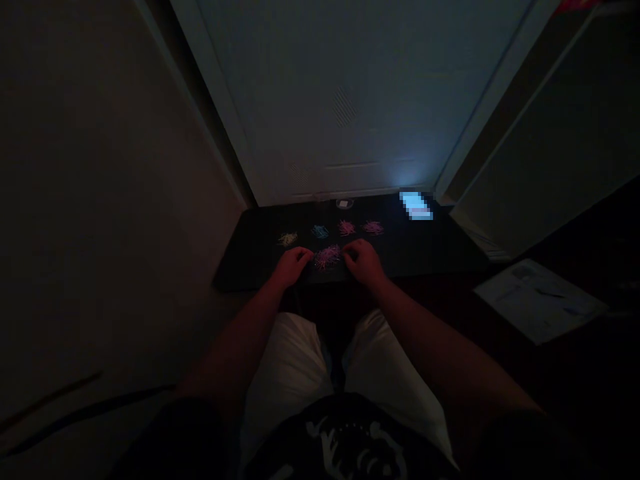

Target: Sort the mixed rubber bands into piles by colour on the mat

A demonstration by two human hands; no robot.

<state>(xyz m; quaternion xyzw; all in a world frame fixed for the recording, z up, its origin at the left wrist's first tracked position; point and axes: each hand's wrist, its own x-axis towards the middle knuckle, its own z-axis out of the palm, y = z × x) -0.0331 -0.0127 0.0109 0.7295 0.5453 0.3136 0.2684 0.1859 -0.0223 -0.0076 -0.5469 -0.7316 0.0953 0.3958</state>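
Fingers curled, my left hand (299, 259) and right hand (357, 255) flank the mixed pile (327, 257); whether either pinches anything, I cannot tell.

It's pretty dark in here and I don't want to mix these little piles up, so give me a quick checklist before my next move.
1. Four back piles of thin strands, pale yellow, blue, left pink and right pink, apart: ok.
2. Left hand beside the mixed pink-purple pile: ok.
3. Right hand on its other side: ok.
4. Strand in either hand: cannot tell.
5. Lighting: not ok; dim around the piles, with the glowing pale rectangle off right.
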